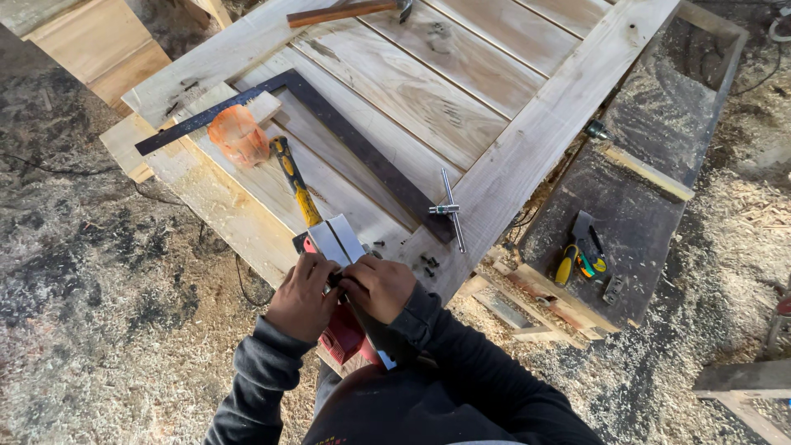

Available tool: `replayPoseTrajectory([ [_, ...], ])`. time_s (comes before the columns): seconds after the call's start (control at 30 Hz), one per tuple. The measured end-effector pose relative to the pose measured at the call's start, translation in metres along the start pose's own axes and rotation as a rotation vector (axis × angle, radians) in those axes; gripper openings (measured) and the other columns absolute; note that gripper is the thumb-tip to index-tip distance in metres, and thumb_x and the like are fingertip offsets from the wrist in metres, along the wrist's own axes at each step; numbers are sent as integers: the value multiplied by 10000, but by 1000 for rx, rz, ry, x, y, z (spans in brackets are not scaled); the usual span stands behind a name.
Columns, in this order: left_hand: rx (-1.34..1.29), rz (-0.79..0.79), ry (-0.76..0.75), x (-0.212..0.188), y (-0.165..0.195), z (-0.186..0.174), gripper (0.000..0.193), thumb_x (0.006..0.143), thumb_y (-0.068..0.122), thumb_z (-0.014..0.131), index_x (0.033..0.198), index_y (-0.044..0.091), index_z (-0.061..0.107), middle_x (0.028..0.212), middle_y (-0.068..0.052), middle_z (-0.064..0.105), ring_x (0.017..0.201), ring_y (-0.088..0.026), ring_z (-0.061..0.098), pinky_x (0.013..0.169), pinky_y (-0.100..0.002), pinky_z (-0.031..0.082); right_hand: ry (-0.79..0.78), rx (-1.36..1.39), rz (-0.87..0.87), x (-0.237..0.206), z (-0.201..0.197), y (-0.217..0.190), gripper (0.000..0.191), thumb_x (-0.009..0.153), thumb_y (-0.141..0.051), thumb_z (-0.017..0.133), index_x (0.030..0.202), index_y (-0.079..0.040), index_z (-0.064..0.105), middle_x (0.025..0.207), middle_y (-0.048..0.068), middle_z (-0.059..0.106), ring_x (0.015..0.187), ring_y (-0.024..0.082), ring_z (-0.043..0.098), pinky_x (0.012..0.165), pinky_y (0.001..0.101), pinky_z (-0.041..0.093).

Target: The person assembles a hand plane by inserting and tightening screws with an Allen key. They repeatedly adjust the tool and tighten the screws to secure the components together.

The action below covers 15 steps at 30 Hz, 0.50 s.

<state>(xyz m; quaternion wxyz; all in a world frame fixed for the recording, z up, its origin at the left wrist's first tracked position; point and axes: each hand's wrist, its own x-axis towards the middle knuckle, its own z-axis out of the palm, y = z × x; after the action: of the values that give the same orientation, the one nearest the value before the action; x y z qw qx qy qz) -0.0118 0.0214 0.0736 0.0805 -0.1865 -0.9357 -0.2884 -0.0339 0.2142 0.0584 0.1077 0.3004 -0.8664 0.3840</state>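
My left hand and my right hand meet at the near corner of a wooden door panel. Both are closed on a small silvery metal piece with a red tool or box under it. What exactly each finger grips is hidden. A hammer with a yellow and black handle lies just beyond my hands. Several dark screws are scattered to the right of my right hand.
A dark steel square lies on the panel beside an orange plastic bag and a metal T-shaped key. Another hammer handle rests at the far edge. A low bench on the right holds a yellow-green tool. Sawdust covers the floor.
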Motion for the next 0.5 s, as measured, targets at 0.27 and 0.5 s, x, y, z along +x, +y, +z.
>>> replayPoseTrajectory([
  [0.27,20,23,4,-1,-5,3,332,855,106,686,1168,52,590,1113,-147,563,986,-362,642,845,-450,552,50,15,-132,4,-8,-10,221,796,-36,736,1013,-73,713,1054,76,697,836,303,714,728,401,579],
  [0.5,3,-1,56,-3,-6,3,344,849,167,730,1159,69,618,1113,-128,571,1005,-350,641,856,-439,545,135,66,-108,7,-11,-3,253,787,-14,703,1040,-36,714,1046,115,702,898,332,716,752,401,578],
])
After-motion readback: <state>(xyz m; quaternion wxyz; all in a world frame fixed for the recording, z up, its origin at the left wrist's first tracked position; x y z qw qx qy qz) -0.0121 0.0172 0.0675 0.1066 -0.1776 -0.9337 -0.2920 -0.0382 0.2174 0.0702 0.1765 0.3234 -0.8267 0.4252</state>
